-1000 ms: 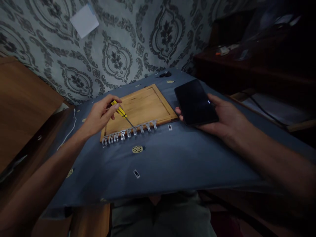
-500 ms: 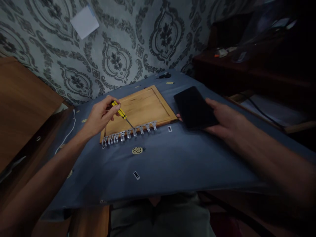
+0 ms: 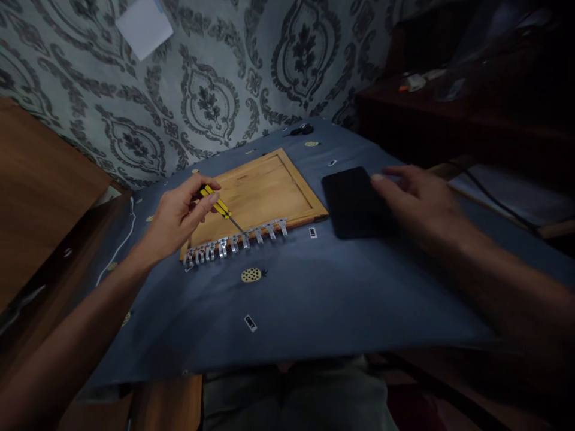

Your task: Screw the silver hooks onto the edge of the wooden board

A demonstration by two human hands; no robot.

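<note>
My left hand (image 3: pixel 177 212) is closed around the yellow and black handle of a screwdriver (image 3: pixel 216 202). The screwdriver slants down to the right, its tip at a row of metal clips (image 3: pixel 223 246) along the near edge of a framed wooden board (image 3: pixel 256 190). Right of the board a black tablet (image 3: pixel 354 203) appears to lie flat on the cloth. My right hand (image 3: pixel 415 200) is at the tablet's right side, thumb over its edge and index finger stretched out. The other right fingers are hidden in shadow.
A blue cloth with pineapple prints covers the table (image 3: pixel 287 299). A small dark object (image 3: pixel 302 129) lies at the back by the patterned wall. A white cable (image 3: pixel 121 239) runs along the left side. A dark shelf (image 3: pixel 431 108) stands at the right.
The tablet has gone from my right hand's grip down to the cloth, and the fingertips under its left edge no longer show. My left hand and the screwdriver have barely moved.
</note>
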